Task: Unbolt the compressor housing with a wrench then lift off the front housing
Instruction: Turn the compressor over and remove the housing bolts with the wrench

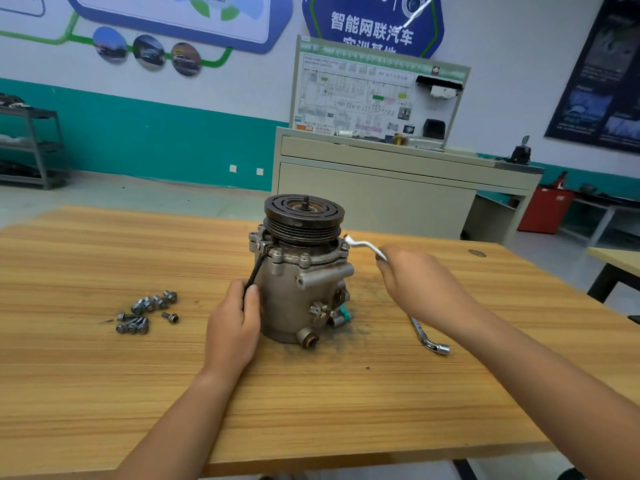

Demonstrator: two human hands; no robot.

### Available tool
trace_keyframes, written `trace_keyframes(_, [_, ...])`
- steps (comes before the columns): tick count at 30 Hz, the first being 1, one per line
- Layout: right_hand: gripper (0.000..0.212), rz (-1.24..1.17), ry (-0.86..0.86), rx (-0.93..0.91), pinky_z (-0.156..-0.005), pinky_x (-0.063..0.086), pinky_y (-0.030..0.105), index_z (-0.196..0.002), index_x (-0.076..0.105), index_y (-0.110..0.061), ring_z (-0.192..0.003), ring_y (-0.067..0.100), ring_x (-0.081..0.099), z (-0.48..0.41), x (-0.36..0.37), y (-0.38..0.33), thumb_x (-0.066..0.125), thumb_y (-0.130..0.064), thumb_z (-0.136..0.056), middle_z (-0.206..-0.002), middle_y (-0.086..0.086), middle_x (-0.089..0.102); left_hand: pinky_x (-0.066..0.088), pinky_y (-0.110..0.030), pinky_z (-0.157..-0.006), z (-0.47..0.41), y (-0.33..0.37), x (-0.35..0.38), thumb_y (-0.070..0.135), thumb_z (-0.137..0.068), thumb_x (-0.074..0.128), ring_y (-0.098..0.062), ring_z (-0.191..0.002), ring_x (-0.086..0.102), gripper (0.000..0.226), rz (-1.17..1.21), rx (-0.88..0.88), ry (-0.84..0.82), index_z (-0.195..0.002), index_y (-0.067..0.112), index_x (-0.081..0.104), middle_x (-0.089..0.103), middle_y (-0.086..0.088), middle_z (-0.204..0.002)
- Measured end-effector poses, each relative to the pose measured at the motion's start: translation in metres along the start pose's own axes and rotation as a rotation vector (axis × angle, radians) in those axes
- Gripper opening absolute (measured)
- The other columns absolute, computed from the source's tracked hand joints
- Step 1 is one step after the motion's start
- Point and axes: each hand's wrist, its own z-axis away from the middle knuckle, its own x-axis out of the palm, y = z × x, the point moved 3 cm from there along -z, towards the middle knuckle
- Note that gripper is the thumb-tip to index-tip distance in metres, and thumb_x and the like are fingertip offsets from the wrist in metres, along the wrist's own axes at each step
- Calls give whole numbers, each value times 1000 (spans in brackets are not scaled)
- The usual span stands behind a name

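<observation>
On the wooden tabletop (pixel 104 393), near its middle, the compressor (pixel 294 299) is stood upright with its grooved pulley (pixel 304 216) uppermost. The front housing (pixel 322 259) is seated on the body just under the pulley, and at least two flange bolts (pixel 277 252) can be seen in its rim.

The left hand (pixel 232 327) is set against the left side of the body. Its fingers (pixel 254 296) are curled round a black strand (pixel 256 268) that runs up to the flange; whether this is a cable or a slim tool cannot be told. The right hand (pixel 415 282) is held to the right of the compressor, its fingers wrapped round the handle of a silver wrench (pixel 363 244). The head of the wrench is brought to the right edge of the flange, though it cannot be told whether it is seated on a bolt.

A cluster of loose bolts (pixel 147 313) is laid to the left. A second wrench (pixel 429 341) is left flat on the right, partly hidden by the forearm.

The unbolting step is judged to be in hand, with the lift not yet reached. For the next move, the wrench head should be seated squarely on a bolt and turned while the body is steadied against twisting. Slipping off the bolt head is the likely risk.
</observation>
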Motion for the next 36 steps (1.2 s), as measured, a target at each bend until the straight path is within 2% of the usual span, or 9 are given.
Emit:
trace_keyframes(5, [18, 269, -69, -75, -42, 16, 27, -94, 39, -14, -49, 13, 25, -1, -9, -21, 38, 3, -87, -60, -2, 29, 47, -50, -60, 0, -1, 0, 21, -95, 43, -31, -61, 56, 18, 3, 16, 3, -79, 14, 48, 54, 0, -61])
trace_keyframes(10, [16, 300, -50, -70, -42, 19, 26, -85, 37, -16, -51, 12, 28, -7, -15, -24, 40, -1, -89, -60, -3, 31, 46, -51, -59, 0, -3, -1, 12, -97, 45, -30, -60, 56, 20, -2, -4, 5, -77, 16, 48, 55, -3, -61])
trace_keyframes(16, [14, 383, -13, -18, -42, 23, 25, -93, 45, -13, -50, 15, 30, -5, -23, -16, 41, 0, -89, -58, -1, 30, 41, -47, -57, -1, -2, 1, 16, -97, 44, -20, -57, 51, 22, 8, -19, -13, -75, 21, 46, 52, 1, -58])
trace_keyframes(21, [18, 528, -128, -161, -57, 35, 30, -101, 51, -10, -65, 21, 39, -16, -26, -30, 43, 1, -89, -60, 0, 28, 45, -50, -59, -1, -2, 0, 15, -97, 44, -27, -60, 55, 19, 9, -18, -6, -79, 15, 49, 54, -4, -61])
trace_keyframes(24, [13, 579, -165, -196, -47, 30, 28, -95, 49, -11, -52, 16, 34, -19, -26, -29, 42, -2, -90, -60, -1, 31, 46, -50, -59, 0, -1, 0, 14, -97, 44, -28, -60, 55, 18, 7, -16, -6, -79, 13, 50, 54, -4, -61])
trace_keyframes(27, [17, 550, -229, -179, -43, 28, 23, -107, 47, -10, -51, 11, 35, -23, -20, -15, 39, -12, -92, -63, -3, 35, 43, -48, -59, 0, 1, -1, 14, -97, 44, -25, -59, 53, 19, 18, -23, -10, -79, 13, 51, 54, -2, -60])
trace_keyframes(30, [24, 600, -250, -189, -43, 29, 22, -115, 46, -9, -53, 10, 37, -34, -20, -2, 40, -7, -92, -65, -3, 37, 42, -45, -58, 0, 1, -1, 14, -96, 44, -20, -57, 51, 18, 33, -30, -13, -80, 13, 52, 53, -1, -59])
trace_keyframes(33, [24, 646, -227, -181, -54, 38, 25, -112, 52, -8, -64, 15, 48, -53, -15, 0, 42, -1, -91, -70, -2, 42, 42, -46, -57, -1, 0, -1, 15, -96, 44, -21, -57, 52, 19, 37, -33, -20, -79, 14, 52, 54, -3, -59])
trace_keyframes(36, [23, 607, -123, -180, -72, 42, 33, -110, 53, -7, -88, 25, 59, -72, -2, -5, 43, 1, -91, -92, 5, 58, 42, -47, -57, -1, 0, 0, 15, -96, 44, -23, -57, 54, 20, 29, -30, -18, -78, 14, 50, 55, -4, -60])
